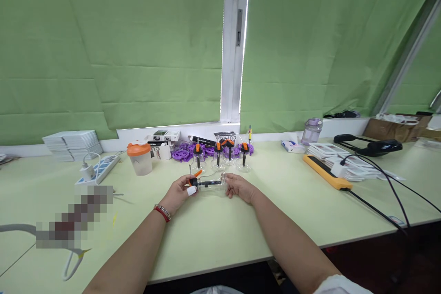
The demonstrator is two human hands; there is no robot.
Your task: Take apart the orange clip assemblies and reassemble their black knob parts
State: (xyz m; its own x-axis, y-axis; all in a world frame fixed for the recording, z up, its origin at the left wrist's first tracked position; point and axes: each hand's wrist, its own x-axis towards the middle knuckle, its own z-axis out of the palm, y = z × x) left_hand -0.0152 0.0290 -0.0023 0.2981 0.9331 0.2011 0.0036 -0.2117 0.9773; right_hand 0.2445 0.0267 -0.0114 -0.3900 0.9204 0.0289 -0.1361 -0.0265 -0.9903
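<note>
Bottle (214,189) was held sideways between both sets of fingers: left hand (181,191) gripped the black-orange cap (193,182), right hand (238,187) grasped the clear base (223,185). Looked light, stiff, probably slick, maybe fragile; cap plus base seemed the safest hold.

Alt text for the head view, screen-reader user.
A left hand and right hand hold a clear bottle sideways, its black-and-orange top at the left hand, over a pale green table. Four similar bottles stand behind; an orange-lidded cup stands further left.
</note>
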